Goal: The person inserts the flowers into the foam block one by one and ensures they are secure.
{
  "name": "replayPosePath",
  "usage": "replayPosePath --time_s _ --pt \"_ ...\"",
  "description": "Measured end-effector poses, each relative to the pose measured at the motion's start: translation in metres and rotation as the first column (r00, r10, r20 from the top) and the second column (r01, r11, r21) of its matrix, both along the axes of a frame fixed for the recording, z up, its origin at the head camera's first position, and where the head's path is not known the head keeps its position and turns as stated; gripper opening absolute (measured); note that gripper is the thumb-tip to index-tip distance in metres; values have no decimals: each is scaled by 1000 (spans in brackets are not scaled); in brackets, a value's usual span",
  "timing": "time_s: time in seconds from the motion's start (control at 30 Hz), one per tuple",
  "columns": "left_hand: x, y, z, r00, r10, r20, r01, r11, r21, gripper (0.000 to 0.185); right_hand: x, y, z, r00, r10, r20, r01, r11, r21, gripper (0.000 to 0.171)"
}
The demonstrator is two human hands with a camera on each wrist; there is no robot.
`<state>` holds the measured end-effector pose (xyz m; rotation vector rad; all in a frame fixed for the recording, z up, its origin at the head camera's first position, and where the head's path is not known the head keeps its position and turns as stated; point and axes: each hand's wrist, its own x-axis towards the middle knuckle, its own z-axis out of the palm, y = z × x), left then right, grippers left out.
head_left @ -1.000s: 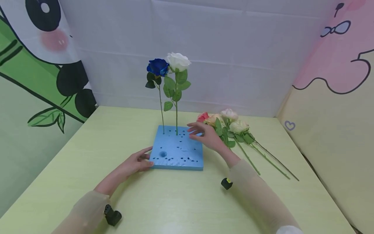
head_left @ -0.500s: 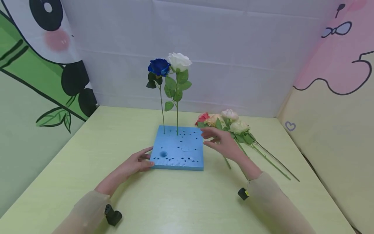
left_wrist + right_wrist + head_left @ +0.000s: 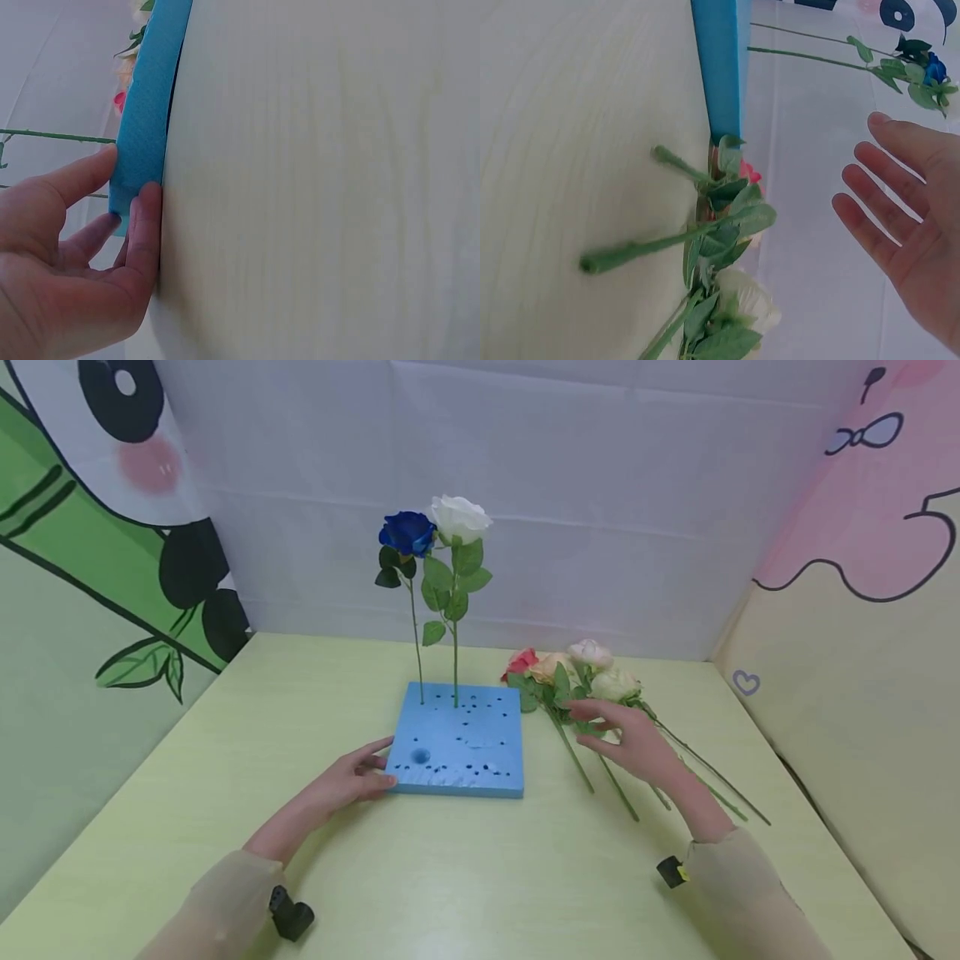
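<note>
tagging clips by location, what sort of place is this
Perhaps an indoor play or recording corner, though that's a guess: a pale table, a creased light backdrop behind it, and cartoon-decorated walls at the sides.

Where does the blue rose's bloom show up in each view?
Head: blue bloom in the upper half, left of centre, above the blue board.
Left wrist: blue bloom not in it; blue board upper left.
Right wrist: blue bloom near the upper right corner; blue board at the top.
Shared landmark: blue board.
</note>
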<state>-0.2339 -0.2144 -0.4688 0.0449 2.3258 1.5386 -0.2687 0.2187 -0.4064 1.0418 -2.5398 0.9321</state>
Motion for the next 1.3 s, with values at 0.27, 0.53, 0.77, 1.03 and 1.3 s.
replayPosePath --time_s 0.27,0.53,0.77,1.03,1.3 --pt "0 2 2 1000 4 -5 -4 1000 -7 76 1 54 -9 990 -136 -23 135 991 -17 42" --pt "2 0 2 1000 3 -1 -3 1000 6 77 -5 107 -10 963 -267 -44 265 963 -51 44" --pt "3 -2 3 1000 6 -7 -6 1000 -16 77 -12 132 -9 946 -320 43 322 947 -24 43" --pt "2 -1 2 1000 9 -6 -10 1000 -19 76 -20 148 -19 945 -305 116 309 951 -14 44" --pt "2 1 1 1000 6 -2 -6 1000 -18 76 -19 164 -26 926 -321 197 321 946 37 44"
